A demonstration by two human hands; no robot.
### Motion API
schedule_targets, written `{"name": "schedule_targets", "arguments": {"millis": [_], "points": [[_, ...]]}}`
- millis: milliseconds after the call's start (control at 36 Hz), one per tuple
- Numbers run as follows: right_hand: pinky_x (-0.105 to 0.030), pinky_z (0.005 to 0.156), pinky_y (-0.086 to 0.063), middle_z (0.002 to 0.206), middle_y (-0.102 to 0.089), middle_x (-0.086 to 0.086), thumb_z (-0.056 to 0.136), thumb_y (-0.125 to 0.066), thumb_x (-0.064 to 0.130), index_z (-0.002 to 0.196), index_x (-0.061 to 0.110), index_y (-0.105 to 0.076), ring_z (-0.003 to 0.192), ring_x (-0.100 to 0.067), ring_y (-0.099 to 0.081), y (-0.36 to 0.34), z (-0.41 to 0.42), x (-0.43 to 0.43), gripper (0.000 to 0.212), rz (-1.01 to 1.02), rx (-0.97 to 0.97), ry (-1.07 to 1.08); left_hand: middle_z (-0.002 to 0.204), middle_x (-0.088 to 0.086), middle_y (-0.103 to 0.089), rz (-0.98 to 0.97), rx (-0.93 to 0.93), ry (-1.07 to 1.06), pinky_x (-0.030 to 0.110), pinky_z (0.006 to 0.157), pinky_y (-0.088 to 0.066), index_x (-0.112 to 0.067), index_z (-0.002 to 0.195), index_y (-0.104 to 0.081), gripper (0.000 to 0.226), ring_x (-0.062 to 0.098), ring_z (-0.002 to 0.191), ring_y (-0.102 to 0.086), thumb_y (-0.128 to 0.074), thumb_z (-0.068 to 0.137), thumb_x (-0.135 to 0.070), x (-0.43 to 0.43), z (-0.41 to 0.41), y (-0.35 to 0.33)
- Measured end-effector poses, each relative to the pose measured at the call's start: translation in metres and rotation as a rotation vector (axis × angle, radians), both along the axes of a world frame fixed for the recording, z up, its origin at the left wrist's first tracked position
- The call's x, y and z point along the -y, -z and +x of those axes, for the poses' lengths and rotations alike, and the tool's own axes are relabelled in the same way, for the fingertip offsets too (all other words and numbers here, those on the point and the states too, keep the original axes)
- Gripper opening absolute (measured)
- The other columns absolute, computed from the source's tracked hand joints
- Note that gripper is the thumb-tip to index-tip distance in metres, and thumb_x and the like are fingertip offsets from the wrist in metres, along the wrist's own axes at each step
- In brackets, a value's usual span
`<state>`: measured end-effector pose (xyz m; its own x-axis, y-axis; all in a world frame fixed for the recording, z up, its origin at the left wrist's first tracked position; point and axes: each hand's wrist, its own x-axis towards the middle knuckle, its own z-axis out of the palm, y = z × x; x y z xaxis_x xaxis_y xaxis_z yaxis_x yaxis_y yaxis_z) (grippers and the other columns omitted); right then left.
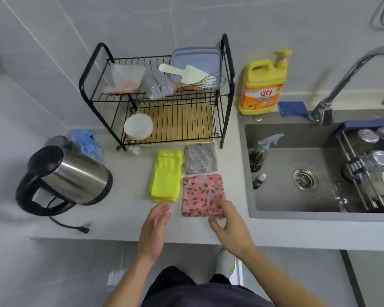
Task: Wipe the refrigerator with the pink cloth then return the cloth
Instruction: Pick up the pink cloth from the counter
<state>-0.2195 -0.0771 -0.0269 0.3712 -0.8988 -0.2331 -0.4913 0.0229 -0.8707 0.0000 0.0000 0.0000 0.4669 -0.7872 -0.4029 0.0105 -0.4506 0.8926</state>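
Head view, lower middle of the frame: pink cloth (203,194) with a dark leaf print, folded square, flat on the pale tabletop (124,209), just left of the rim of the grey sink (282,196).

Right hand (230,227) at the near right corner of the pink cloth; grip narrowed to a pinch, fingers curled over the top of the corner, thumb tucked at the near edge below them, fabric caught between; rest of the cloth flat against the tabletop.

Left hand (154,227) just left of the pink cloth, palm turned inward; grip spread, fingers straight and loosely together, holding nothing; fingertips blurred, close by the near end of the yellow cloth (165,175), contact impossible to tell.

Directly above the pink cloth, edge to edge with it, a grey spotted cloth (200,161); yellow cloth folded long, just beside both on their left.

Higher, in the middle of the frame: black wire dish rack (227,63), a whisk and pale lids on its upper tier, a white bowl on the lower.

At left: steel kettle (69,176) with black lid and handle, its cord trailing toward the near edge of the tabletop.

Upper right of centre: yellow detergent bottle (262,85), blue sponge (292,108) just beside it, both behind the sink; spray bottle (261,151) leaning in the left of the basin; chrome tap (353,78) arching above at right.
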Motion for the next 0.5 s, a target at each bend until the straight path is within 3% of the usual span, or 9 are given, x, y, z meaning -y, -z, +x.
{"name": "schedule_targets", "arguments": {"millis": [56, 139, 194, 250, 306, 361, 444, 500], "points": [[-0.029, 0.12, -0.037, 0.159, -0.042, 0.01, 0.101, -0.068, 0.03, 0.155, 0.027, -0.046, 0.146, -0.012, -0.04, 0.008, 0.008, 0.013, 0.059, -0.076, -0.122, -0.115, 0.134, -0.014, -0.069, 0.018, 0.03, 0.028, 0.04, 0.114, -0.047, -0.038, 0.128, -0.066, 0.056, 0.008, 0.129, -0.063, -0.058, 0.081, -0.067, 0.01, -0.001, 0.003], [-0.033, 0.125, -0.024, 0.175, -0.016, 0.007, 0.101, -0.067, 0.038, 0.164, 0.028, -0.033, 0.161, -0.016, -0.012, 0.022, 0.024, 0.028, 0.072, -0.109, -0.244, -0.257, 0.136, -0.016, -0.067, 0.03, 0.046, 0.091, 0.035, 0.115, -0.046, -0.041, 0.129, -0.063, 0.036, -0.002, 0.127, -0.06, -0.062, 0.095, -0.051, 0.022, 0.0, 0.009], [-0.035, 0.13, -0.012, 0.176, 0.0, 0.007, 0.102, -0.064, 0.045, 0.167, 0.029, -0.022, 0.163, -0.017, 0.003, 0.034, 0.034, 0.034, 0.079, -0.141, -0.34, -0.343, 0.135, -0.017, -0.065, 0.06, 0.153, 0.13, 0.031, 0.112, -0.047, -0.04, 0.131, -0.063, 0.032, -0.004, 0.123, -0.06, -0.061, 0.1, -0.043, 0.03, 0.004, 0.014], [-0.038, 0.133, -0.006, 0.176, 0.005, 0.004, 0.101, -0.062, 0.052, 0.168, 0.029, -0.016, 0.163, -0.021, 0.006, 0.046, 0.041, 0.038, 0.085, -0.129, -0.448, -0.364, 0.137, -0.014, -0.063, 0.099, 0.348, 0.213, 0.027, 0.106, -0.045, -0.033, 0.138, -0.063, 0.037, 0.004, 0.123, -0.059, -0.064, 0.101, -0.035, 0.036, 0.011, 0.02], [-0.042, 0.133, -0.009, 0.176, -0.005, -0.001, 0.099, -0.065, 0.053, 0.168, 0.028, -0.021, 0.164, -0.026, -0.003, 0.056, 0.047, 0.038, 0.086, -0.101, -0.502, -0.306, 0.138, -0.012, -0.059, 0.096, 0.516, 0.322, 0.021, 0.106, -0.039, -0.026, 0.141, -0.062, 0.041, 0.007, 0.127, -0.053, -0.067, 0.101, -0.023, 0.041, 0.02, 0.028], [-0.05, 0.129, -0.027, 0.172, -0.027, -0.007, 0.093, -0.076, 0.045, 0.163, 0.024, -0.038, 0.16, -0.033, -0.024, 0.065, 0.05, 0.034, 0.082, -0.144, -0.511, -0.235, 0.144, -0.01, -0.056, 0.09, 0.588, 0.45, 0.026, 0.114, -0.038, -0.024, 0.142, -0.061, 0.044, 0.01, 0.135, -0.049, -0.068, 0.099, -0.02, 0.042, 0.028, 0.035], [-0.054, 0.105, -0.056, 0.149, -0.061, -0.011, 0.073, -0.095, 0.025, 0.138, 0.015, -0.069, 0.135, -0.038, -0.059, 0.066, 0.056, 0.031, 0.07, -0.204, -0.536, -0.151, 0.158, -0.005, -0.046, 0.103, 0.704, 0.627, 0.04, 0.121, -0.036, -0.026, 0.148, -0.058, 0.051, 0.019, 0.148, -0.041, -0.068, 0.098, -0.023, 0.041, 0.037, 0.048], [-0.051, 0.091, -0.063, 0.131, -0.073, -0.01, 0.065, -0.096, 0.007, 0.118, 0.01, -0.079, 0.117, -0.036, -0.07, 0.059, 0.063, 0.029, 0.055, -0.252, -0.576, -0.084, 0.17, -0.004, -0.03, 0.131, 0.773, 0.734, 0.039, 0.128, -0.025, -0.031, 0.156, -0.047, 0.06, 0.022, 0.157, -0.026, -0.065, 0.099, -0.029, 0.043, 0.043, 0.054]]}}
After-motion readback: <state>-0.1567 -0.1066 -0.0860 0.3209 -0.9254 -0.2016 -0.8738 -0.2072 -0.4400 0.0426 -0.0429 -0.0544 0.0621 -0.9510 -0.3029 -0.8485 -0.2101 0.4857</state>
